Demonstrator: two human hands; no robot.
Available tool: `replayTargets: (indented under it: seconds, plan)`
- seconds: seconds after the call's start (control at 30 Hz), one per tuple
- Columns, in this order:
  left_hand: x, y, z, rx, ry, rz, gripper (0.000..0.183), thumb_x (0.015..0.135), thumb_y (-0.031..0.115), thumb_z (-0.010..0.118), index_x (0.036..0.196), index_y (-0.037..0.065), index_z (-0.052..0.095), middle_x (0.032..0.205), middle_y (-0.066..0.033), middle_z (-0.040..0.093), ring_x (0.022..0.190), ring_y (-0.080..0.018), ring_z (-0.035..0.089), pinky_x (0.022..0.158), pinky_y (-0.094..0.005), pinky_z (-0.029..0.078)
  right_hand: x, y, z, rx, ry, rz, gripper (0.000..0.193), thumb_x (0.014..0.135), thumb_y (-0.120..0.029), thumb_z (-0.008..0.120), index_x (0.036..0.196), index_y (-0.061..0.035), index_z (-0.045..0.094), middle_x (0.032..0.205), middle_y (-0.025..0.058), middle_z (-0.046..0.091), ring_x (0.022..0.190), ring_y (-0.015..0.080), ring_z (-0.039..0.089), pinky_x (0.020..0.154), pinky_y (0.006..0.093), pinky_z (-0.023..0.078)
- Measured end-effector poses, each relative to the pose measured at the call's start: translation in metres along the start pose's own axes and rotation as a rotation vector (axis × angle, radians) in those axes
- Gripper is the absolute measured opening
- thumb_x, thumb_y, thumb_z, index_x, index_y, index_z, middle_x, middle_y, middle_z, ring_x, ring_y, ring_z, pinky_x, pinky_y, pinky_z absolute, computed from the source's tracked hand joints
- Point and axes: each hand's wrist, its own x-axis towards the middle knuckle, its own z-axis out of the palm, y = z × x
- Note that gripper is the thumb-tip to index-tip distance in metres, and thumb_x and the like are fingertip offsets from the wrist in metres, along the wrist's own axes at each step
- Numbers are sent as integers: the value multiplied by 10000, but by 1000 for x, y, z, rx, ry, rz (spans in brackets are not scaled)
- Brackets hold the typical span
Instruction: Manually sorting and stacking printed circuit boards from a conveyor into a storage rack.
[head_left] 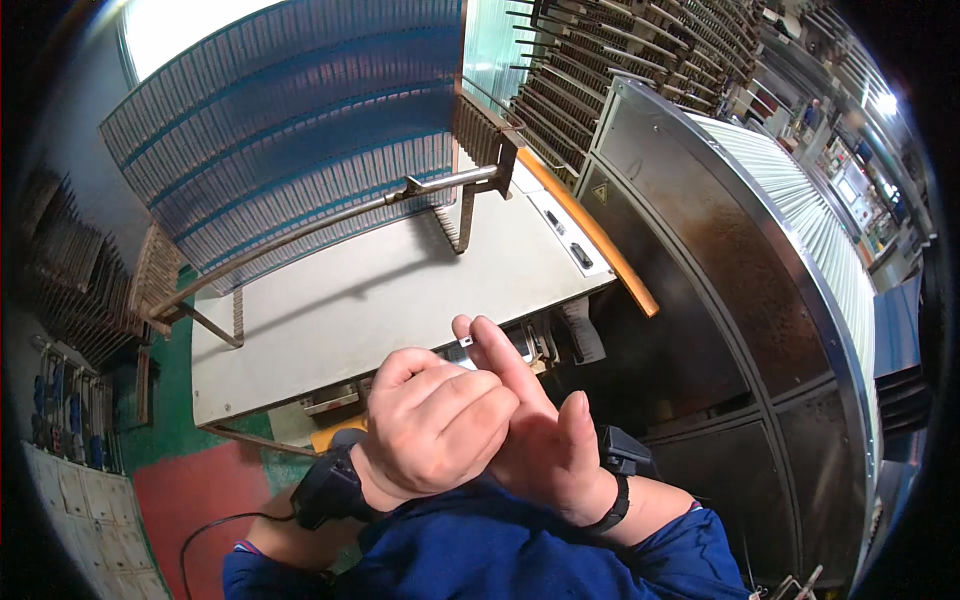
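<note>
- On my remote feed, the left hand (pixel 435 425) is curled up, folded fingers pressed against the right hand (pixel 535 425).
- Right hand's spread out, fingers stretched forward, thumb well apart from them.
- Small pale piece (pixel 466 342) is up by the right fingertips; it's tiny and partly hidden, so I honestly can't tell which fingers pinch it, if any.
- White-topped workbench (pixel 310 310) sits beyond both hands, metal rail (pixel 390 198) above it.
- Dark metal cabinet (pixel 665 345): right of the right hand.
</note>
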Motion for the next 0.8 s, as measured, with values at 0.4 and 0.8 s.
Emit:
replayTargets:
  seconds: [0.4,0.8]
  plan:
    - [-4,0,-4,-83,12,5,95,757,133,712,830,125,652,841,-7,637,735,-184,643,813,-386,490,-3,0,7,254,-3,30,1053,878,-787,308,1553,-31,21,1637,99,39,1499,228,90,1203,413,111]
    - [0,3,-4,-148,-29,-104,159,719,94,733,844,133,644,816,-2,661,736,-194,643,836,-395,488,-2,-3,3,266,25,42,1044,879,-787,295,1554,-36,28,1634,110,55,1495,231,122,1204,414,130]
